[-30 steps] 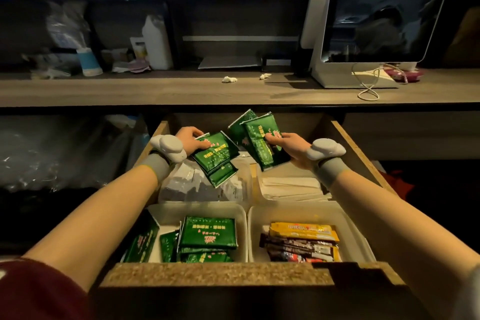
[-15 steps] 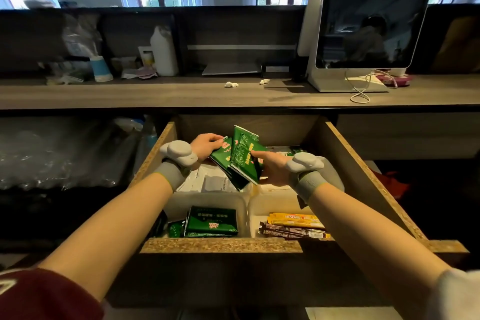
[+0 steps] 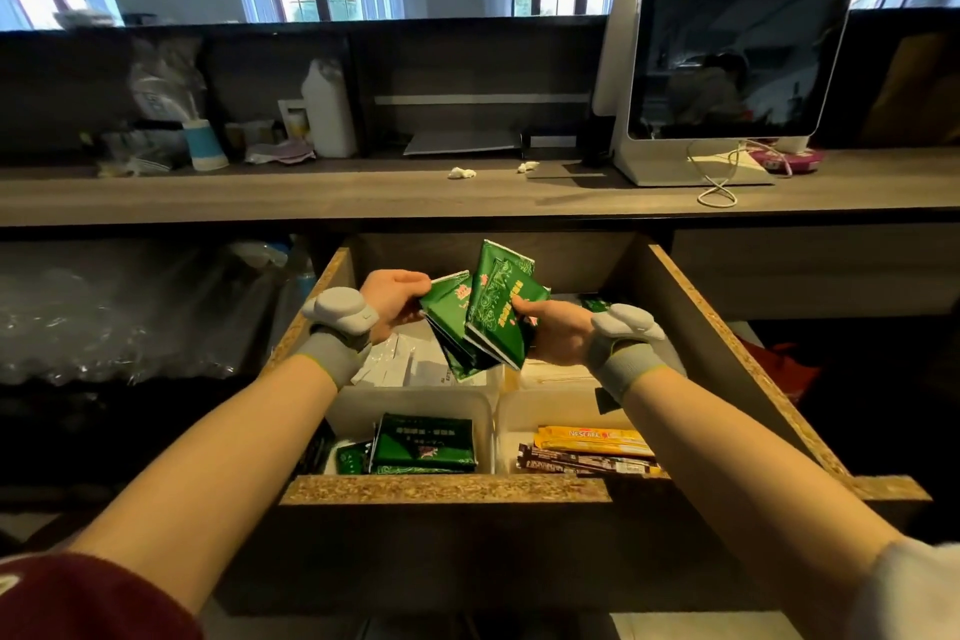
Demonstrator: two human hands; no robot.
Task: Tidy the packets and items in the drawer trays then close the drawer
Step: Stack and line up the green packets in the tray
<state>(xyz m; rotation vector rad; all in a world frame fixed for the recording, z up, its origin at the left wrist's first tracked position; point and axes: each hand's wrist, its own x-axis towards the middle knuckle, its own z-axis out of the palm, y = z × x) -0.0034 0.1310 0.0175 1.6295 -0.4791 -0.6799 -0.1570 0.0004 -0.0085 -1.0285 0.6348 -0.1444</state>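
Nearest us, the open drawer has front trays holding green packets and coffee sticks. Above the rear trays, our left hand and right hand both grip a fanned bunch of green packets. Beyond sits the table with a monitor.

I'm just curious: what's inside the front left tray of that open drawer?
The front left tray holds dark green packets lying flat in a loose pile. The drawer's front edge hides the tray's near part, so anything there or beneath the pile can't be seen.
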